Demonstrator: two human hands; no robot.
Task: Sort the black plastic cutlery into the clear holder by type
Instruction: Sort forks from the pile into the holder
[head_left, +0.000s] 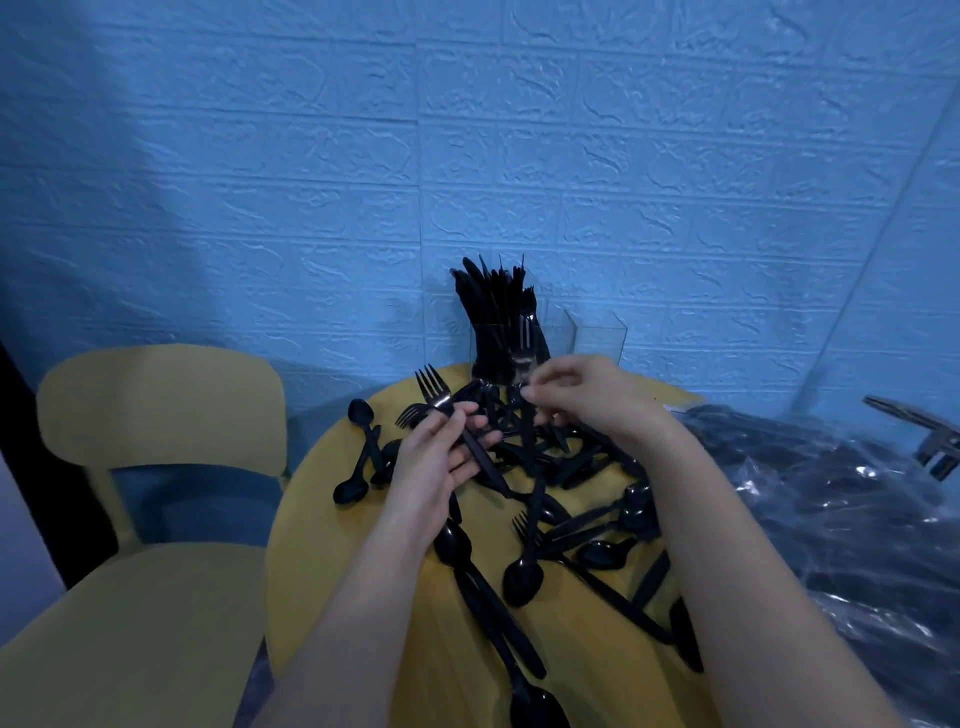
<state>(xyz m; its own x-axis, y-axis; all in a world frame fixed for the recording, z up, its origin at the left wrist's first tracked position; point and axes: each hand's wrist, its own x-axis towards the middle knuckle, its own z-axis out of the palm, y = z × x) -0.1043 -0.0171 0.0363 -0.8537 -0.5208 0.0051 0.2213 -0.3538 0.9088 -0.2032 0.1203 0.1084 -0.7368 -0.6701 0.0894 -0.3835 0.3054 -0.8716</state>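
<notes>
While left hand (436, 457) grips slim glossy fork (441, 402), right hand (582, 395) pinches tangled cutlery pile (545, 452)

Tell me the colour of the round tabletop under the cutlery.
Yellow round tabletop, clearest in the head view.

A home-like corner: a yellow chair (156, 415) beside a round table (322, 545) against a blue brick-pattern wall (467, 130).

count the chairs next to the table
1: a yellow chair stands left of the round yellow table. Others may sit outside the view.
</notes>
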